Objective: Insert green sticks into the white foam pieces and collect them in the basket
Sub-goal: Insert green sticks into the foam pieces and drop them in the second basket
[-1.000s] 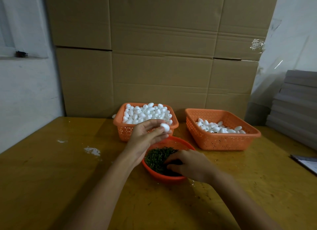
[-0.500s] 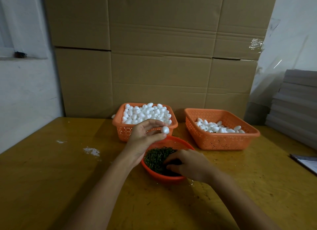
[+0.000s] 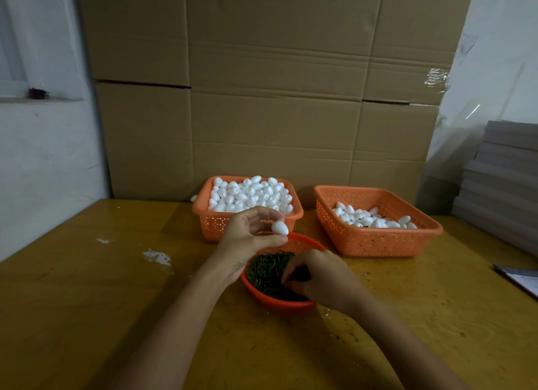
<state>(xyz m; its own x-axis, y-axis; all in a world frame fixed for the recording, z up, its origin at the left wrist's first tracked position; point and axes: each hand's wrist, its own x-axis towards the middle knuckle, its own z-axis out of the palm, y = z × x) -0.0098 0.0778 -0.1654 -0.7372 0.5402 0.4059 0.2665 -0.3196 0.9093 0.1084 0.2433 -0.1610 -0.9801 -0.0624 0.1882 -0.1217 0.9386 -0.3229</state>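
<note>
My left hand (image 3: 247, 238) pinches one white egg-shaped foam piece (image 3: 280, 227) between thumb and fingertips, just above the far rim of a round orange bowl (image 3: 279, 304) filled with short green sticks (image 3: 266, 269). My right hand (image 3: 318, 279) reaches into that bowl, its fingers curled down among the sticks; whether it holds one is hidden. Behind the bowl, an orange basket (image 3: 217, 225) is heaped with plain foam pieces. A second orange basket (image 3: 375, 241) to the right holds a smaller layer of foam pieces.
The yellow wooden table (image 3: 87, 302) has white specks on its left half. Large cardboard boxes (image 3: 276, 98) stand against the back edge. Stacked grey boards (image 3: 503, 186) and a paper (image 3: 524, 279) lie at the right.
My left hand has turned the foam piece slightly and lowered it a little toward the bowl. My right hand stays in the green sticks with its fingers shifting.
</note>
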